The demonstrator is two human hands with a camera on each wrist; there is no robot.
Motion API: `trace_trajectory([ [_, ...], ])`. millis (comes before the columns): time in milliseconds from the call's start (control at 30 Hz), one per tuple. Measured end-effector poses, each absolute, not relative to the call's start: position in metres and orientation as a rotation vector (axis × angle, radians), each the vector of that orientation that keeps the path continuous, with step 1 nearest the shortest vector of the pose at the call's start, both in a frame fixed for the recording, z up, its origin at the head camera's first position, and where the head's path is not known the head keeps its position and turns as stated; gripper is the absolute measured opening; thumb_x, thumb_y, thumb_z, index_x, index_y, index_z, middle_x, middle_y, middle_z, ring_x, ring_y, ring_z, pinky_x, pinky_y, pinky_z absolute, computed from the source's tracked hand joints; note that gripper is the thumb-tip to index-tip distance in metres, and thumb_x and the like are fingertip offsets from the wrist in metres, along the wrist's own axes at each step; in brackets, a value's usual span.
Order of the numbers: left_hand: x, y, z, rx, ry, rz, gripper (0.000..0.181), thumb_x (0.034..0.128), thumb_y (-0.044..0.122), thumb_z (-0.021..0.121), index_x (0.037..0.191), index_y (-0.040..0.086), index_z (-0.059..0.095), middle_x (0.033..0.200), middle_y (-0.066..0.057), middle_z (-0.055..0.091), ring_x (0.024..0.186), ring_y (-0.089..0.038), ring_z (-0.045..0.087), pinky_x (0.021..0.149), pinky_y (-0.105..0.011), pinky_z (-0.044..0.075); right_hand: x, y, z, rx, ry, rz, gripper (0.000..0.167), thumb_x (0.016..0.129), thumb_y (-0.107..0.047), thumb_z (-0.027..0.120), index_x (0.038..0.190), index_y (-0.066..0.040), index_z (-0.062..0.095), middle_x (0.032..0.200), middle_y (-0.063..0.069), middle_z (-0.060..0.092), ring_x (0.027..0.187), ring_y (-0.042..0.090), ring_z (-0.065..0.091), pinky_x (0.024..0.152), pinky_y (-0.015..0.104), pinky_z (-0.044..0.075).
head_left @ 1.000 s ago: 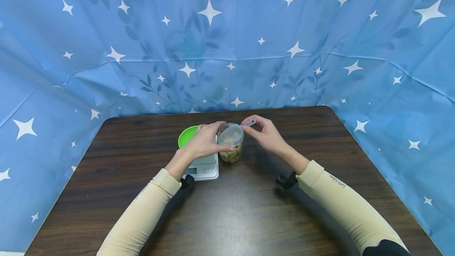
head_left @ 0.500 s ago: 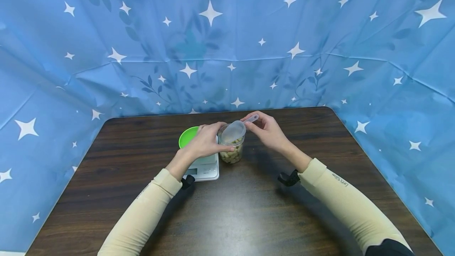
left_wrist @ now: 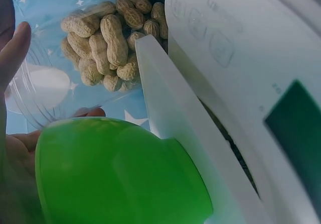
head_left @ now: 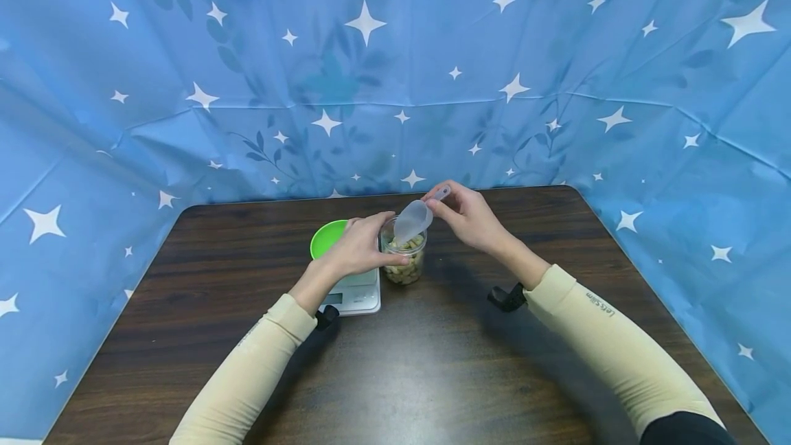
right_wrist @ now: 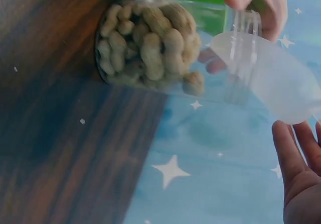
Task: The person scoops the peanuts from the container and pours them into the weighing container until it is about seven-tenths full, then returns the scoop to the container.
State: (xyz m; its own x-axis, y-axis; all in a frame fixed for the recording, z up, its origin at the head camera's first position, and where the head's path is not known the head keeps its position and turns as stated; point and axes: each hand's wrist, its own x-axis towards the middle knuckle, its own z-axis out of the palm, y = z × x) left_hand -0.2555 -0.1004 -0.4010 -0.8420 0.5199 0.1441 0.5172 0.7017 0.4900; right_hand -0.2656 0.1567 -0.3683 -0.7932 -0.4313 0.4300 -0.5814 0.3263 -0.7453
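Note:
A clear jar (head_left: 400, 273) of unshelled peanuts (right_wrist: 153, 45) stands upright on the table. My left hand (head_left: 357, 247) holds it near the rim, thumb on the near side and fingers round the far side. My right hand (head_left: 474, 225) pinches the handle of a translucent white scoop (head_left: 413, 220). The scoop is tilted, its bowl dipping into the jar's mouth above the peanuts. In the right wrist view, the scoop's bowl crosses the jar's threaded neck (right_wrist: 243, 58). Whether any peanut lies in the scoop cannot be seen.
Left of the jar, a green bowl (head_left: 325, 239) sits on a white kitchen scale (head_left: 360, 302), partly hidden by my left hand. The scale's display (left_wrist: 301, 121) shows in the left wrist view. Behind the dark wooden table (head_left: 408, 376) hangs a blue curtain (head_left: 395, 88) with white stars.
My right hand has risen and moved slightly right, tipping the scoop from lying nearly flat across the jar's mouth to a steeper slant. My left hand has stayed on the jar.

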Motion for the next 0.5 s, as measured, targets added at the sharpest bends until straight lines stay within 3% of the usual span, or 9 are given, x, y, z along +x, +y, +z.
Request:
trace_trajectory([
  [167, -0.255, -0.102, -0.401, 0.865, 2.891, 0.814, 0.092, 0.0828, 0.056, 0.082, 0.15, 0.003, 0.048, 0.133, -0.009, 0.066, 0.124, -0.027, 0.058, 0.111, -0.054, 0.031, -0.266, 0.156, -0.354, 0.966, -2.47, 1.241, 0.015, 0.105, -0.019, 0.062, 0.115, -0.009, 0.066, 0.099, 0.002, 0.069, 0.07, 0.019, 0.059, 0.06, 0.032, 0.046],
  [500, -0.256, -0.103, -0.402, 0.871, 2.878, 0.83, 0.087, 0.0832, 0.055, 0.082, 0.147, 0.004, 0.051, 0.13, -0.009, 0.067, 0.124, -0.028, 0.058, 0.111, -0.053, 0.032, -0.265, 0.146, -0.335, 1.094, -2.472, 1.051, 0.01, 0.105, -0.015, 0.061, 0.108, -0.006, 0.064, 0.099, 0.004, 0.068, 0.069, 0.017, 0.054, 0.063, 0.035, 0.044],
])
